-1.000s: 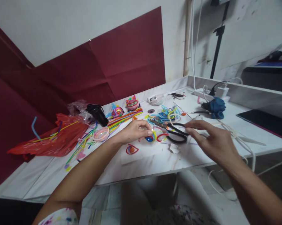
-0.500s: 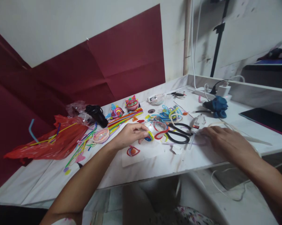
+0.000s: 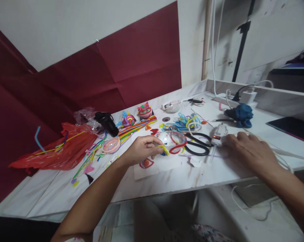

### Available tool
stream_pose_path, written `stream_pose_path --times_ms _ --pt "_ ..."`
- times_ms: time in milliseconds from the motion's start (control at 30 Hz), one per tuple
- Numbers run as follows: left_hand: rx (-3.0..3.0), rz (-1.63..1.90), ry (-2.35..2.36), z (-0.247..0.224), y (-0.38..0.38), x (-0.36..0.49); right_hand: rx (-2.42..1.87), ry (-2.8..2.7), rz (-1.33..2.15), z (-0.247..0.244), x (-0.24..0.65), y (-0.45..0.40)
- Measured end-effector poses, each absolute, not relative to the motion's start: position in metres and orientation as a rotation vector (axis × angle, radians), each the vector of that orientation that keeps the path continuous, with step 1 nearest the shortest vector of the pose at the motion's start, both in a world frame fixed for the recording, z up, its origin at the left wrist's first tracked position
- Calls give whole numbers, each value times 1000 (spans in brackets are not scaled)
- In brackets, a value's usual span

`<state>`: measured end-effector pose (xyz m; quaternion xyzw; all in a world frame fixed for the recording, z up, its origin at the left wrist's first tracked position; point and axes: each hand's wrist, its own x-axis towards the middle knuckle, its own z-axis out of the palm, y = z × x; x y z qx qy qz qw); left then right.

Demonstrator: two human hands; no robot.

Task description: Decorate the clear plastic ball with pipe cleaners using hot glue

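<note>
Pinching a small yellow-and-blue piece (image 3: 165, 150) between thumb and fingers, our left hand (image 3: 141, 148) is closed on it over the near-middle part of the desk (image 3: 167, 185). Our right hand (image 3: 252, 153) lies low over the desk, palm down, near the white device (image 3: 221, 129) with a red spot at its end; the fingertips are hidden, so we cannot tell whether that hand grips anything.

Between our two hands we see the black-handled scissors (image 3: 198, 154), their loops toward the right hand, and a bent red strip (image 3: 184, 143) beside the left-hand piece. Just below our left hand, a red-outlined eye shape (image 3: 146, 163) rests on the white paper (image 3: 144, 174). Beyond the scissors we have a tangle of blue, yellow and white strips (image 3: 186, 122).

Farther left, we see a bundle of coloured sticks (image 3: 136, 127) lying in front of two bright decorated figures (image 3: 144, 111), with a pink-rimmed round piece (image 3: 111, 145) nearer us and the red plastic bag (image 3: 66, 158) at the desk's left side.
</note>
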<state>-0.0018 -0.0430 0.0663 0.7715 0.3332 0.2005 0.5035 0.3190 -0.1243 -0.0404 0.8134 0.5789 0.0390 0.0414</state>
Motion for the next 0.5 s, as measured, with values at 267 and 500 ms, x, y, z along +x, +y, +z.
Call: stream_pose_path --times_ms 267,500 --pt "1799 532 862 62 -45 -1 2514 1890 340 -42 322 -125" --pt "1655 655 827 50 -26 3 3008 2231 244 -20 329 -150"
